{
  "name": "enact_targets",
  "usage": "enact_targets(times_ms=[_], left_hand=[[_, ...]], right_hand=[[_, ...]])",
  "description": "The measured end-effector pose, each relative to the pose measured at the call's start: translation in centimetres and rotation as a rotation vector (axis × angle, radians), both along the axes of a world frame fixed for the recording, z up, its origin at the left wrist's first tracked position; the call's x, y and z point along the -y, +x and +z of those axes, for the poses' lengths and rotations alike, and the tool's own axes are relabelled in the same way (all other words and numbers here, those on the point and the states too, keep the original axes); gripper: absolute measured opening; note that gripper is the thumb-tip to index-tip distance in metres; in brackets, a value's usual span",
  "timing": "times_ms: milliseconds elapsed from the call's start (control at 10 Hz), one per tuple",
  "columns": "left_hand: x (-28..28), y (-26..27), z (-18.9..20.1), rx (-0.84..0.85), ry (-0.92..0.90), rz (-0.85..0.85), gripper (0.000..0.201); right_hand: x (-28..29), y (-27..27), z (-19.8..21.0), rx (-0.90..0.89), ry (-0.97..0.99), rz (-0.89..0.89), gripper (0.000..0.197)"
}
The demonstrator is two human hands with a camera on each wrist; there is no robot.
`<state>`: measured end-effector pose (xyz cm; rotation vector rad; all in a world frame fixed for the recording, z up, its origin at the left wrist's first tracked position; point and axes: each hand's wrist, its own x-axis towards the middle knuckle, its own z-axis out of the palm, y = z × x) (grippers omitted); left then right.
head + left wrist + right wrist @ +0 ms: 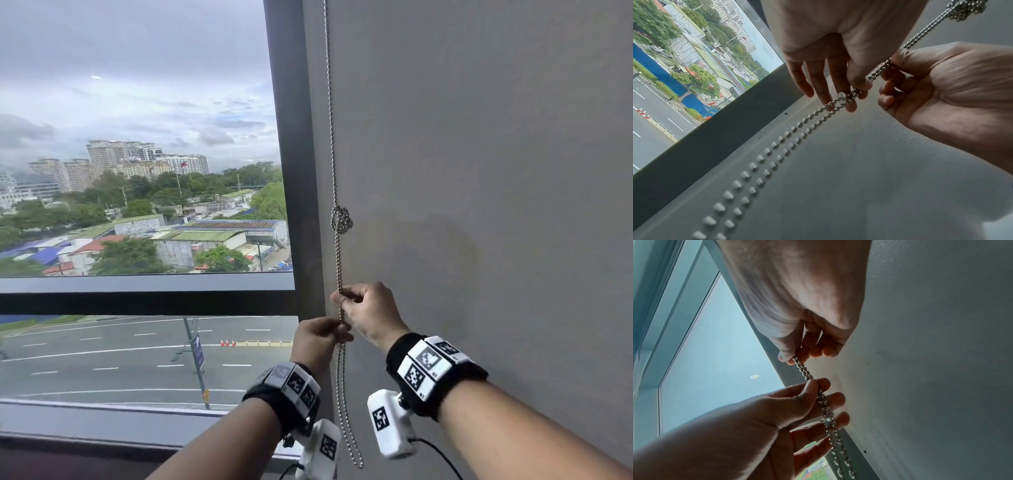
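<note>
A metal bead chain point(338, 260) hangs doubled down the grey wall beside the window, with a knot point(341, 220) tied in it above my hands. My right hand point(340, 296) pinches both strands between thumb and forefinger below the knot, other fingers curled. Just under it my left hand point(342, 330) pinches the same chain with its thumb, its other fingers loosely extended. From the left wrist, the chain point(813, 120) runs under the left hand point(857, 91) from the right hand point(890, 65). In the right wrist view, the right hand point(793, 358) holds the chain point(804, 371) above the left hand point(816, 386).
The dark window frame point(291, 154) stands just left of the chain, with a sill point(102, 421) below and a street and buildings outside. The grey wall point(479, 171) fills the right. The chain's loop end point(358, 462) dangles between my wrists.
</note>
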<state>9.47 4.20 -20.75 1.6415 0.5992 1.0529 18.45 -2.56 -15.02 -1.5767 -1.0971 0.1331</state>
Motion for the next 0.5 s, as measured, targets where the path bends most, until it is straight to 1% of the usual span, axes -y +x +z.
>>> enact_targets(times_ms=[100,200,300,400,500], left_hand=[[0.0,0.1,-0.1,0.01,-0.018,-0.003,0.011],[-0.2,0.0,0.0,-0.016,-0.016,-0.012,0.012],[-0.5,-0.3,-0.3,-0.048,0.005,-0.024,0.015],[-0.4,-0.9,0.4,-0.079,0.049,-0.044,0.015],[-0.7,-1.7,1.9,-0.125,0.083,-0.032,0.035]], right_hand=[[0.2,-0.1,0.0,0.013,-0.018,-0.006,0.018],[0.3,-0.2,0.4,-0.001,-0.04,-0.001,0.019],[0.5,-0.2,0.4,0.014,-0.062,0.003,0.019],[1.2,-0.4,1.1,0.048,-0.078,0.0,0.02],[2.0,-0.4,2.1,0.036,-0.122,-0.028,0.033]])
